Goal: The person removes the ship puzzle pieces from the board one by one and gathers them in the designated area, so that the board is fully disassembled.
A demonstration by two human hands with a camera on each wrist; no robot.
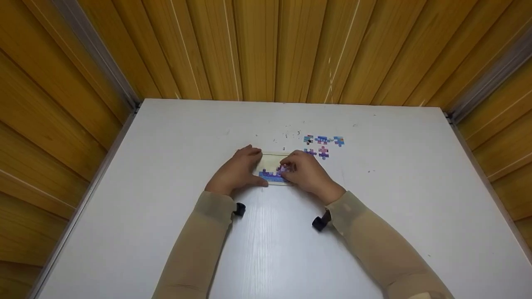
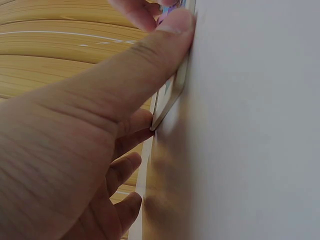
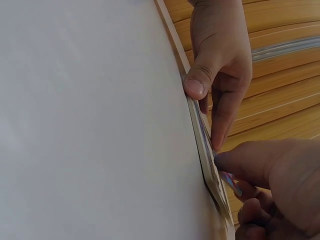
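A small wooden puzzle tray (image 1: 271, 160) lies on the white table, its near strip filled with joined blue and purple pieces (image 1: 270, 177). My left hand (image 1: 239, 170) grips the tray's left end, thumb at the near edge and fingers toward the far one. In the left wrist view the thumb (image 2: 150, 55) lies over the tray's rim. Between right thumb and fingers, my right hand (image 1: 309, 172) pinches a pink and purple puzzle piece (image 3: 230, 182), tilted over the tray just above the joined strip. Whether that piece touches its neighbours is hidden by the fingers.
Several loose puzzle pieces (image 1: 323, 140) lie beyond the right hand, with a pink piece (image 1: 323, 152) nearest it. Dark specks are scattered on the white table (image 1: 187, 137) behind the tray. Wood-look panels (image 1: 257, 50) stand along the table's back and sides.
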